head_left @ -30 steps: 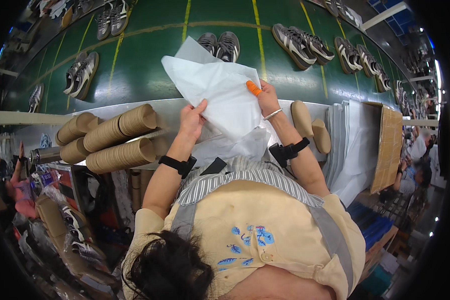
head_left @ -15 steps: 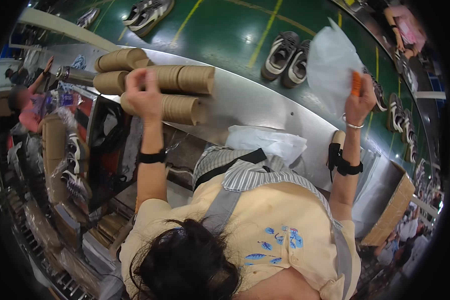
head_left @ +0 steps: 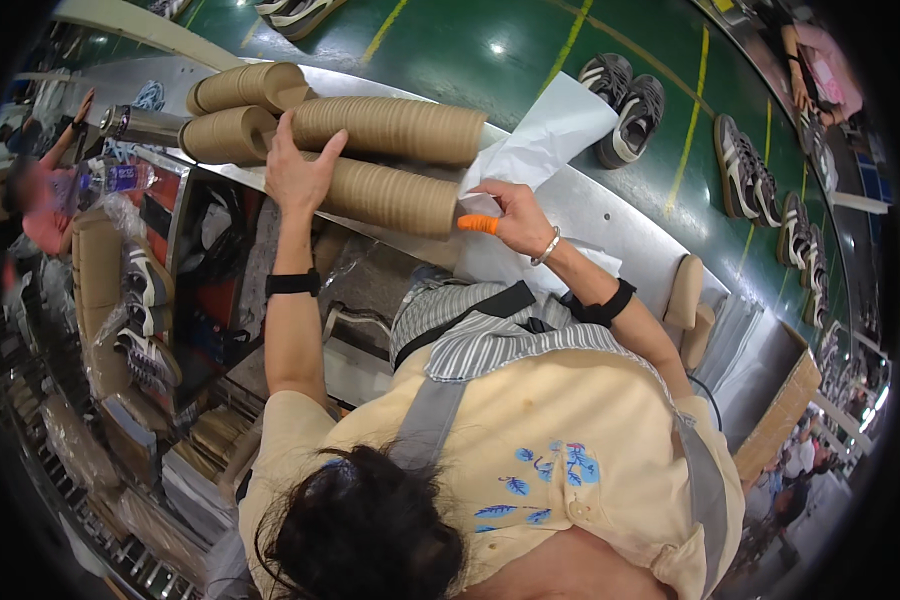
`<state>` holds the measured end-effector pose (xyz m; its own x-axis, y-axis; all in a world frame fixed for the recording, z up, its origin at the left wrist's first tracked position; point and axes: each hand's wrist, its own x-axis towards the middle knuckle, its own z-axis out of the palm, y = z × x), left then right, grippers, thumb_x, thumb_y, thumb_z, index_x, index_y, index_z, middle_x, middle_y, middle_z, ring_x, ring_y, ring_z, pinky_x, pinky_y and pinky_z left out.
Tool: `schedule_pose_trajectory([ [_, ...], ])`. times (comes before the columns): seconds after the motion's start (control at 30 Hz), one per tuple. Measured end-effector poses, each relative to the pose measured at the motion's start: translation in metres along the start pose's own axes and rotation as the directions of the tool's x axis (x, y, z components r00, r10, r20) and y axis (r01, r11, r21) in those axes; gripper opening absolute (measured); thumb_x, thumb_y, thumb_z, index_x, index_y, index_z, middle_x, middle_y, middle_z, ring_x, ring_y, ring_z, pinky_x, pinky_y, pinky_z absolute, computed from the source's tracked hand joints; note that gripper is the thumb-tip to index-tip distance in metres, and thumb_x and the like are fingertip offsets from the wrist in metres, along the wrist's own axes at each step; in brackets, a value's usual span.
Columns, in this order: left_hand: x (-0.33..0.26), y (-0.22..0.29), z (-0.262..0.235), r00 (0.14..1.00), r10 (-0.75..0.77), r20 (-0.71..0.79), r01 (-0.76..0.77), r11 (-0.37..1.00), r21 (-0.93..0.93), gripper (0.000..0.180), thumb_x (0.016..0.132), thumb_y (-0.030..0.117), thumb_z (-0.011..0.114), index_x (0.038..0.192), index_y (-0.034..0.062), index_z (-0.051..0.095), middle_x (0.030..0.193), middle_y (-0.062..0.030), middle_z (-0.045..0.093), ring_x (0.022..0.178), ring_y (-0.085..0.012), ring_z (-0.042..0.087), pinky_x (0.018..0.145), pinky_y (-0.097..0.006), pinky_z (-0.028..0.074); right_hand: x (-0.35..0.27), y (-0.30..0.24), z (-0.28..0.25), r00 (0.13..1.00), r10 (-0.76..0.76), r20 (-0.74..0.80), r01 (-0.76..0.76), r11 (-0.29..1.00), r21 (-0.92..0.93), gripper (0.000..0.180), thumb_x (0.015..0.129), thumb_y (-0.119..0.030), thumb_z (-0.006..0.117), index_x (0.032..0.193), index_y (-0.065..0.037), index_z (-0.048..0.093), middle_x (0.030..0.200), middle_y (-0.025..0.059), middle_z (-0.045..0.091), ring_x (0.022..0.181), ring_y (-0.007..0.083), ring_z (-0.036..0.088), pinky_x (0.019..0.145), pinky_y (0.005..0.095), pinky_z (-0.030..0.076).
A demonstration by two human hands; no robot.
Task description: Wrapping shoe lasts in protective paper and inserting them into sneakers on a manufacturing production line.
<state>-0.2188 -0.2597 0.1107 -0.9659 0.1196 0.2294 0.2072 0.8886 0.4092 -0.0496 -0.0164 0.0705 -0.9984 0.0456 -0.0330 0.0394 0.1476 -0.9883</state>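
Long rows of nested brown cardboard inserts (head_left: 390, 128) lie side by side on the metal ledge in front of me. My left hand (head_left: 300, 178) touches them at the left end of the nearer row (head_left: 390, 192), its thumb and fingers spread apart. At the right ends of the rows, my right hand (head_left: 515, 220) pinches a crumpled sheet of white tissue paper (head_left: 555, 135). An orange cover sits on one of its fingers, close to the nearer row. More white paper (head_left: 490, 262) lies at my lap. Two shorter insert stacks (head_left: 245, 88) are at the far left.
Beyond the metal ledge (head_left: 635, 225), a green surface with yellow lines carries pairs of striped shoes (head_left: 635, 105). A metal flask (head_left: 135, 122) and a water bottle (head_left: 120, 178) stand left. A cardboard box (head_left: 780, 400) is at right. Co-workers are at both sides.
My right hand has come left and nearer with the tissue paper, to the right ends of the insert rows. The left hand's fingers have spread. The shoes appear farther right.
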Motion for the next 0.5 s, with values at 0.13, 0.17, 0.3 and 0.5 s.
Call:
schedule_pose_trajectory([
  [0.13,-0.012,0.037,0.016,0.997,0.045,0.055,-0.043,0.998,-0.039,0.075,0.072,0.047,0.071,0.131,0.0098,0.044,0.117,-0.0166,0.057,0.107,-0.0364,0.054,0.090,-0.046,0.042,-0.008,0.011,-0.027,0.990,0.119,-0.070,-0.131,0.972,-0.197,0.024,0.075,-0.011,0.073,0.095,0.001,0.064,0.072,0.0062,0.060,0.068,0.0098,0.051,0.061,0.0259,0.043],
  [0.17,-0.015,0.040,0.019,0.996,0.058,0.063,-0.055,0.997,-0.053,0.075,0.072,0.047,0.071,0.131,0.0098,0.044,0.117,-0.0166,0.057,0.107,-0.0364,0.054,0.090,-0.046,0.042,-0.014,0.010,-0.031,0.988,0.124,-0.088,-0.140,0.969,-0.204,0.024,0.075,-0.011,0.073,0.095,0.001,0.064,0.072,0.0062,0.060,0.068,0.0098,0.051,0.061,0.0259,0.043],
  [0.3,-0.040,0.073,0.011,0.759,0.625,-0.179,-0.650,0.743,-0.162,0.067,0.067,0.026,0.078,0.122,0.0009,0.050,0.118,-0.0158,0.056,0.112,-0.0356,0.050,0.097,-0.046,0.037,-0.045,0.016,-0.047,0.959,0.283,0.002,-0.269,0.908,0.321,0.022,0.081,-0.009,0.071,0.099,0.000,0.062,0.080,-0.0046,0.060,0.071,0.0027,0.048,0.062,0.0211,0.041],
  [0.5,-0.090,0.123,0.035,0.487,0.851,0.194,-0.771,0.524,-0.362,0.069,0.060,0.030,0.079,0.119,0.0067,0.053,0.117,-0.0096,0.055,0.112,-0.0273,0.049,0.099,-0.044,0.034,-0.042,0.025,-0.031,0.974,0.215,-0.078,-0.188,0.946,0.264,0.010,0.078,-0.007,0.072,0.080,-0.001,0.063,0.070,-0.0064,0.052,0.064,0.0034,0.040,0.055,0.0225,0.034],
])
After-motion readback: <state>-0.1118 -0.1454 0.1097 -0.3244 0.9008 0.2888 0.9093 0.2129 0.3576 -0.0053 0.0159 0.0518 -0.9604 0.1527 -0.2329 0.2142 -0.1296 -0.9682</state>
